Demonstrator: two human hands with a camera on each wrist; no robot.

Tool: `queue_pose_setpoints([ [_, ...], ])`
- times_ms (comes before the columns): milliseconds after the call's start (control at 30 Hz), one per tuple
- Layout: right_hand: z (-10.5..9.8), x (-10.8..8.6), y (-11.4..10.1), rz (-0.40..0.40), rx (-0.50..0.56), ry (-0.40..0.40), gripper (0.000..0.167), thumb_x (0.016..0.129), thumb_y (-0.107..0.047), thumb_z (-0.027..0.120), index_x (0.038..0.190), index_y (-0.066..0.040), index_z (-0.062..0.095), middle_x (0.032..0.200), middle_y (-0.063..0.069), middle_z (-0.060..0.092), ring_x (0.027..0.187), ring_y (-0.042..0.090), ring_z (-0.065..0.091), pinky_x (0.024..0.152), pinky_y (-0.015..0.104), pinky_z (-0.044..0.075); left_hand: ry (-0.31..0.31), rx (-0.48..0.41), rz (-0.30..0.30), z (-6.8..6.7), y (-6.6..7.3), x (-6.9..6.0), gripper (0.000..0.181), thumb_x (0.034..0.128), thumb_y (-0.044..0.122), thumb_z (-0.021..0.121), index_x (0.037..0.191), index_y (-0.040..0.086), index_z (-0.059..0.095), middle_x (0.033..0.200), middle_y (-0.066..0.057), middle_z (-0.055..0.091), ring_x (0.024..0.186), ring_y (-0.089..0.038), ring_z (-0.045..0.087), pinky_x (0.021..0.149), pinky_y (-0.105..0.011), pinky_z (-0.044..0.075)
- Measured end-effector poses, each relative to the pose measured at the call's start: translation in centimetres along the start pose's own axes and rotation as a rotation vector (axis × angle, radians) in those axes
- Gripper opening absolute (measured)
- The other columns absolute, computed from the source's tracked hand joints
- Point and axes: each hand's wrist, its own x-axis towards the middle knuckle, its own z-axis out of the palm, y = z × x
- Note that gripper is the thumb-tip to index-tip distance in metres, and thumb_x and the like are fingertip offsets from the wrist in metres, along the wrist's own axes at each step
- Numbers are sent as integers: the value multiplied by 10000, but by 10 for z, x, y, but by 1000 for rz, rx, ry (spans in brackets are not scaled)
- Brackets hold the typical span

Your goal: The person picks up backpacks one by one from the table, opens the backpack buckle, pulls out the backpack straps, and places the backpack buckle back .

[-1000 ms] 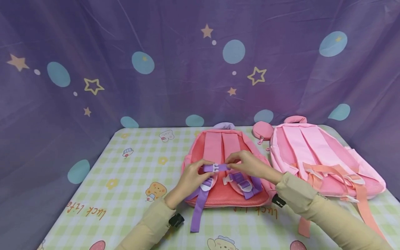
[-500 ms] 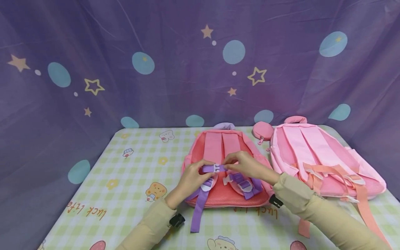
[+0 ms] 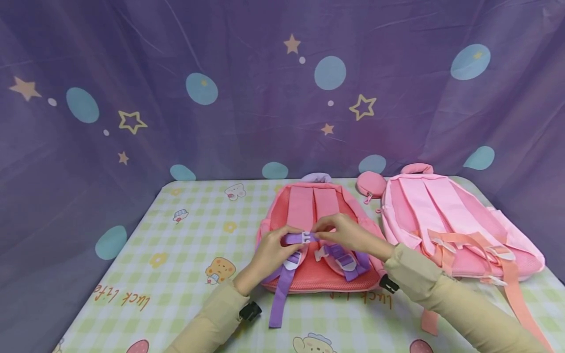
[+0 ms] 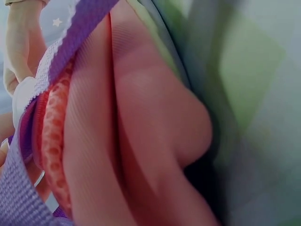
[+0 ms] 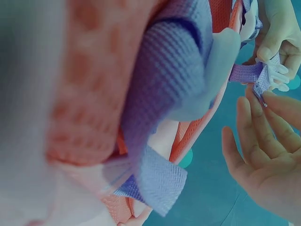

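Observation:
A coral-pink backpack [image 3: 300, 198] lies with its straps facing up. Above its middle, my left hand [image 3: 271, 249] pinches a purple strap [image 3: 292, 239] just left of a white buckle piece [image 3: 306, 238]. On the other side of that piece, my right hand [image 3: 346, 234] pinches the strap between thumb and fingers. In the right wrist view, both hands meet at the folded webbing [image 5: 263, 80] beside the pronged buckle. A second white buckle part [image 3: 321, 253] lies loose below my right hand. The left wrist view mostly shows the bag's pink side [image 4: 146, 94].
A lighter pink backpack [image 3: 446, 206] with orange straps [image 3: 514, 289] lies at the right, partly behind my right sleeve. Between the bags' tops sits a round pink pouch [image 3: 371, 184]. A loose purple strap end [image 3: 277, 309] hangs onto the checked tablecloth [image 3: 185, 274].
My right hand has slid a little left along the strap, closer to the white buckle piece. The buckle has shifted very slightly right; my left hand stays almost in place.

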Motion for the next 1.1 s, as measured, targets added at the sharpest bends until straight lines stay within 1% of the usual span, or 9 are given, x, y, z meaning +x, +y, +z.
queue_pose_setpoints([
  [100,-1,-1,0,5,-10,-3,139,823,-92,609,945,-54,663,870,21,664,834,157,606,735,315,487,5,-20,3,0,-1,-1,245,741,108,703,978,98,640,890,-5,663,779,-62,578,677,-212,468],
  [267,-1,-2,0,16,-6,-8,158,822,-79,606,968,-47,657,897,43,665,862,185,608,745,350,488,10,-4,7,0,-3,-1,239,741,105,703,972,95,641,898,-7,662,792,-65,582,684,-218,470],
  [367,0,-2,0,31,4,-6,156,821,-70,603,965,-51,659,898,44,665,869,191,608,726,326,494,11,4,5,1,-3,-1,238,738,103,706,968,96,642,899,-5,661,794,-65,585,689,-222,472],
  [567,2,-1,-2,41,11,6,143,817,-76,611,949,-52,661,878,43,669,842,179,614,650,223,493,14,-1,-11,1,-2,-1,244,729,118,716,963,113,645,873,10,663,758,-54,579,668,-212,470],
  [667,4,-1,-2,50,61,10,134,816,-67,610,939,-37,655,863,60,668,787,197,626,624,233,500,12,-2,-17,2,-2,-1,245,726,123,719,960,116,646,868,10,663,753,-57,580,665,-211,470],
  [833,6,0,-2,70,168,22,115,819,-41,601,922,-8,640,844,94,662,724,278,635,620,310,514,6,0,-27,2,-1,-1,256,726,132,721,969,111,644,903,9,661,801,-70,590,702,-225,474],
  [967,7,0,-2,61,170,46,102,810,-42,611,903,-17,644,833,85,665,752,243,639,656,268,505,2,6,-36,3,0,0,258,728,143,721,972,113,642,917,14,659,816,-70,589,712,-231,473],
  [1033,5,-1,-11,60,158,54,101,805,-22,610,897,6,641,833,107,664,770,234,637,675,254,499,1,10,-39,3,-1,0,257,729,149,721,971,116,642,915,15,658,810,-70,588,704,-229,472],
  [1100,5,-1,-11,54,159,57,102,805,-23,610,896,13,641,841,114,664,779,202,636,680,241,497,-1,5,-43,3,-1,0,254,730,154,720,969,120,642,913,15,657,802,-69,587,695,-225,472],
])
